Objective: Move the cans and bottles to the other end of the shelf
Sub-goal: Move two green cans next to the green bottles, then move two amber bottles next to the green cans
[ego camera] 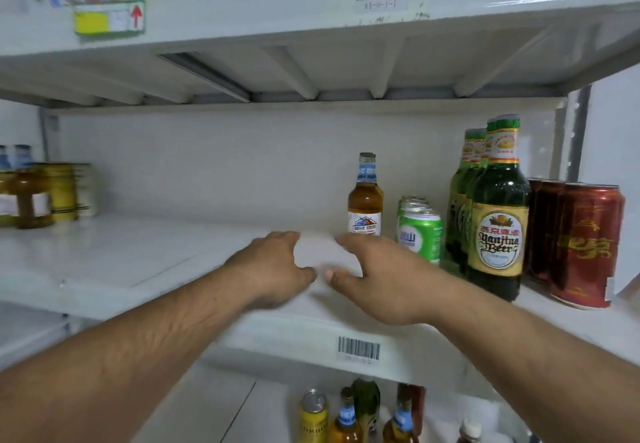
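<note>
On the white middle shelf (121, 262), the right end holds an amber bottle (365, 200) with a blue neck label, a row of green cans (419, 233), green beer bottles (497, 224) and red cans (587, 245). At the far left end stand amber bottles (24, 196) and yellow cans (64, 191). My left hand (273, 266) and my right hand (377, 279) hover side by side over the middle of the shelf, just in front of the amber bottle. Their fingers are loosely curved toward each other. A blurred pale patch lies between them; I make out nothing held.
The shelf above (311, 9) hangs low, with barcode labels on its front edge. A lower shelf carries more bottles and a yellow can (313, 415). A white wall backs the shelf.
</note>
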